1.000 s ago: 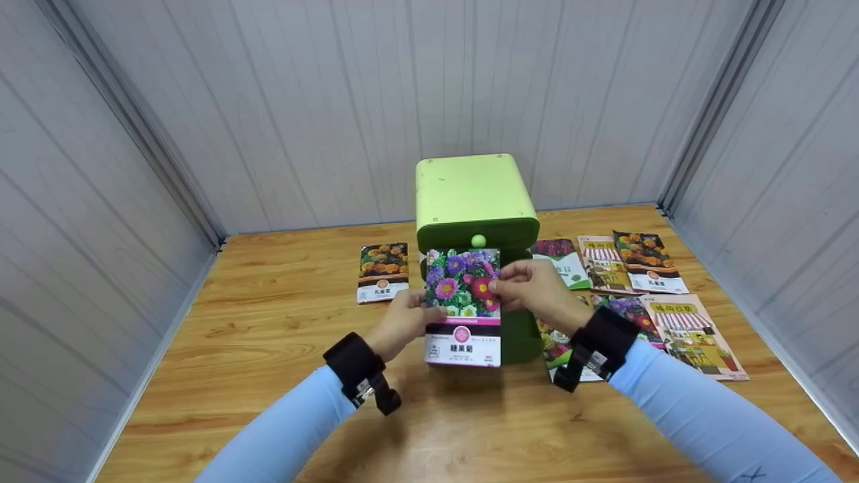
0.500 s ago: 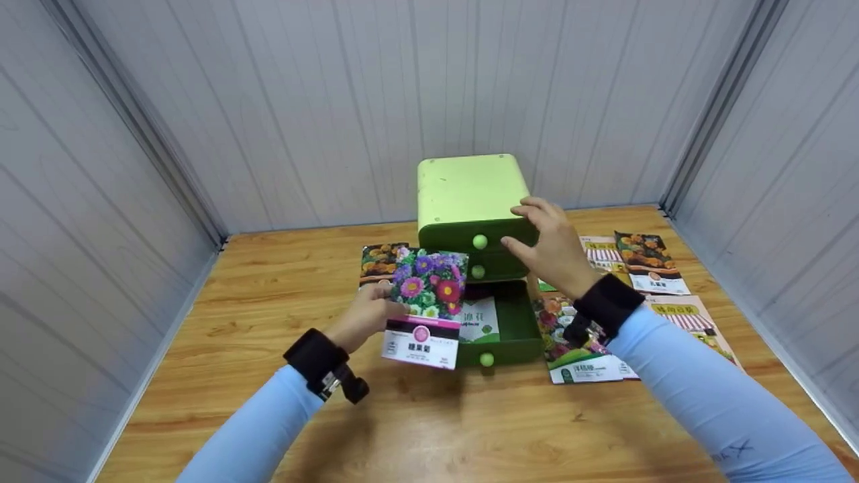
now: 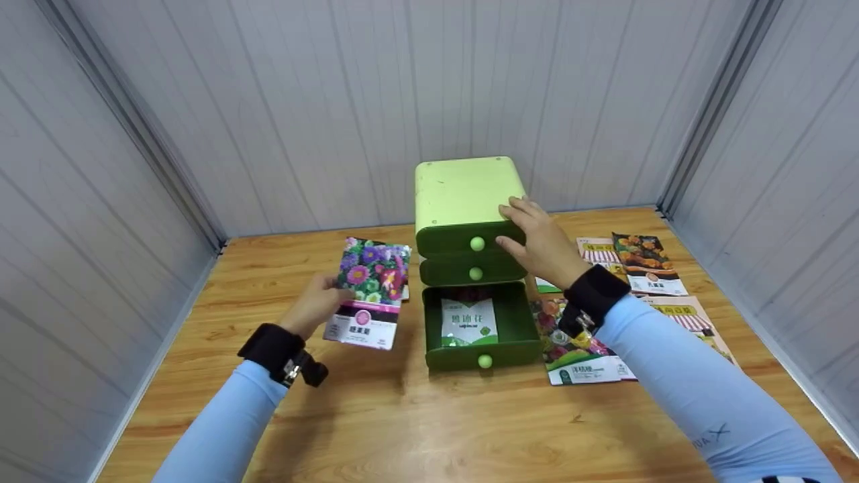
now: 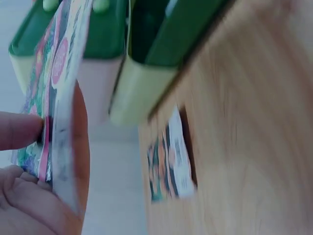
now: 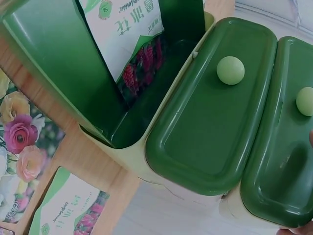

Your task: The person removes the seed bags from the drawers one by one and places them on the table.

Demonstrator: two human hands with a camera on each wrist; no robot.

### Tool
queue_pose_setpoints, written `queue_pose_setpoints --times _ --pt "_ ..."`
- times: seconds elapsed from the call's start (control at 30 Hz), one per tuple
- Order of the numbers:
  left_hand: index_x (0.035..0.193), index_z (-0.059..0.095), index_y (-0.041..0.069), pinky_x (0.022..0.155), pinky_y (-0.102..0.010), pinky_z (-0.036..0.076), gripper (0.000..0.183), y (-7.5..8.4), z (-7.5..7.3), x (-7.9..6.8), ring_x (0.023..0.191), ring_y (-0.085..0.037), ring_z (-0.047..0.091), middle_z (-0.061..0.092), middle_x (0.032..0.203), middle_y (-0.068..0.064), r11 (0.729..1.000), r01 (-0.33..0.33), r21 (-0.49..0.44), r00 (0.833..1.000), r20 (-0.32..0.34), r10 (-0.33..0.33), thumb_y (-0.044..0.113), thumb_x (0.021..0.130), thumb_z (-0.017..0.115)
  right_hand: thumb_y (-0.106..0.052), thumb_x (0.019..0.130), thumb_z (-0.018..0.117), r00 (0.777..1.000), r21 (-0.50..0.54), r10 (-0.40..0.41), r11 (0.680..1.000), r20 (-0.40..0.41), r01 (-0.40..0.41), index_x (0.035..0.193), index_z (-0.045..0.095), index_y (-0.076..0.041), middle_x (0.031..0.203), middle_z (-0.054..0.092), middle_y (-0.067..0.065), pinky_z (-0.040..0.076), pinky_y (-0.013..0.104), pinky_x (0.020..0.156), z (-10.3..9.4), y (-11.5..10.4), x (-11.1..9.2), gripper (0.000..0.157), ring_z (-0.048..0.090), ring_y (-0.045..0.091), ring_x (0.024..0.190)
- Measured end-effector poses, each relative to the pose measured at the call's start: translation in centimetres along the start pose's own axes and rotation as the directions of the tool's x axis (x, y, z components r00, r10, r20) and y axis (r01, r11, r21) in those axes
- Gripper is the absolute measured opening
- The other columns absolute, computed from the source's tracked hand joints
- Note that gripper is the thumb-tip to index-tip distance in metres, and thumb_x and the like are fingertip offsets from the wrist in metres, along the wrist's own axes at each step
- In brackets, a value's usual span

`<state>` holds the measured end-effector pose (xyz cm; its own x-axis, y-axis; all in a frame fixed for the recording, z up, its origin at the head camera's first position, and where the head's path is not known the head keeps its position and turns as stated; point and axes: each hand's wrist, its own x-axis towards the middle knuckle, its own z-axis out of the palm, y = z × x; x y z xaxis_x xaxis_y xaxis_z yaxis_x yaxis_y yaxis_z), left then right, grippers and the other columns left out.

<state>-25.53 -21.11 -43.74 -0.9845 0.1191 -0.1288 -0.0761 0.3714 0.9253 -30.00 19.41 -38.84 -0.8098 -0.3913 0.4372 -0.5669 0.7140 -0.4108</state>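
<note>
My left hand (image 3: 310, 306) pinches a flower seed packet (image 3: 368, 295) with purple, pink and red blooms, held up left of a small green drawer cabinet (image 3: 470, 191). In the left wrist view the thumb lies across the packet's printed face. My right hand (image 3: 545, 243) touches the cabinet's upper right front corner, fingers on the top and thumb near the top drawer's front. The bottom drawer (image 3: 517, 352) is pulled out, with a white and green seed packet (image 3: 468, 322) lying in it. The two upper drawers (image 5: 210, 112) are closed.
An orange-flower packet (image 4: 168, 161) lies on the table left of the cabinet, mostly hidden behind the held packet in the head view. Several seed packets (image 3: 649, 265) lie at the right, partly under my right arm. Panelled walls (image 3: 302, 121) enclose the table.
My left hand has carried the packet leftward from in front of the cabinet. The right hand has let go of the packet and moved up to the cabinet's corner. The drawer is uncovered.
</note>
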Motion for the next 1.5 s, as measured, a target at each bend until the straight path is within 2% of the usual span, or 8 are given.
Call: queue_pose_setpoints --times 0.3,0.53,0.7,0.87,0.97,1.1,1.33,1.5 --pt "0.134 0.064 -0.013 0.095 -0.033 0.053 0.038 -1.5 -3.7 1.0 0.103 -0.02 0.065 0.073 0.118 -0.014 0.996 0.036 0.081 0.993 -0.112 -0.027 0.01 0.103 0.062 -0.018 0.109 0.069 1.0 -0.001 0.01 1.0 0.002 -0.01 0.159 0.051 0.001 0.17 0.041 0.027 0.027 0.061 0.132 0.1 -0.3 0.0 0.057 0.029 0.048 0.162" --pt "0.142 0.058 -0.018 0.104 -0.041 0.048 0.052 -2.1 -5.2 2.9 0.117 -0.032 0.056 0.062 0.134 -0.028 0.979 0.109 0.171 0.963 -0.261 -0.061 0.009 0.097 0.055 -0.014 0.109 0.068 0.998 -0.012 -0.002 1.0 -0.055 0.002 0.157 0.055 0.0 0.167 0.045 0.027 0.03 0.06 0.131 0.5 -0.1 -0.2 0.052 0.034 0.048 0.161" --pt "0.146 0.054 -0.018 0.111 -0.048 0.048 0.059 -2.6 -5.9 4.1 0.121 -0.036 0.056 0.061 0.142 -0.034 0.962 0.134 0.239 0.954 -0.294 -0.06 0.008 0.093 0.049 -0.013 0.109 0.067 0.995 -0.007 -0.013 1.0 -0.101 0.013 0.153 0.06 0.0 0.164 0.05 0.027 0.034 0.059 0.13 0.8 0.0 -0.2 0.046 0.039 0.047 0.158" --pt "0.156 0.044 -0.016 0.12 -0.053 0.046 0.064 -3.1 -6.2 5.3 0.131 -0.039 0.055 0.055 0.152 -0.036 0.954 0.165 0.251 0.955 -0.283 -0.09 0.007 0.096 0.047 -0.012 0.109 0.067 0.993 -0.005 -0.025 1.0 -0.112 0.024 0.151 0.062 0.001 0.162 0.052 0.027 0.034 0.058 0.13 0.8 0.0 -0.2 0.044 0.041 0.046 0.158" --pt "0.146 0.053 -0.017 0.103 -0.046 0.055 0.058 -3.3 -6.3 6.2 0.118 -0.038 0.058 0.062 0.139 -0.034 0.944 0.155 0.291 0.952 -0.301 -0.063 0.006 0.093 0.052 -0.014 0.11 0.067 0.994 -0.011 -0.022 1.0 -0.109 0.021 0.151 0.062 0.0 0.163 0.052 0.026 0.035 0.059 0.129 0.8 0.0 -0.2 0.044 0.041 0.046 0.158" --pt "0.127 0.064 -0.017 0.084 -0.04 0.052 0.044 -3.3 -6.3 7.0 0.102 -0.034 0.058 0.067 0.124 -0.03 0.919 0.145 0.366 0.943 -0.332 -0.017 0.004 0.088 0.058 -0.015 0.11 0.066 0.995 -0.019 -0.011 1.0 -0.099 0.009 0.153 0.061 -0.002 0.164 0.051 0.025 0.035 0.06 0.129 0.8 -0.1 -0.3 0.045 0.04 0.046 0.158" --pt "0.144 0.055 -0.02 0.117 -0.054 0.05 0.052 -3.7 -5.8 8.2 0.128 -0.042 0.06 0.06 0.146 -0.038 0.912 0.219 0.347 0.931 -0.355 -0.089 0.005 0.098 0.056 -0.014 0.109 0.067 0.994 -0.017 -0.015 1.0 -0.111 0.013 0.152 0.062 -0.002 0.164 0.051 0.025 0.035 0.06 0.129 0.8 0.0 -0.4 0.045 0.04 0.046 0.158" --pt "0.139 0.058 -0.021 0.114 -0.054 0.052 0.046 -4.5 -5.2 8.8 0.125 -0.043 0.062 0.062 0.142 -0.039 0.909 0.238 0.343 0.914 -0.396 -0.09 0.003 0.099 0.057 -0.014 0.11 0.067 0.994 -0.017 -0.022 1.0 -0.111 0.02 0.151 0.062 -0.002 0.163 0.052 0.025 0.036 0.059 0.129 0.8 -0.1 -0.3 0.044 0.041 0.046 0.158"
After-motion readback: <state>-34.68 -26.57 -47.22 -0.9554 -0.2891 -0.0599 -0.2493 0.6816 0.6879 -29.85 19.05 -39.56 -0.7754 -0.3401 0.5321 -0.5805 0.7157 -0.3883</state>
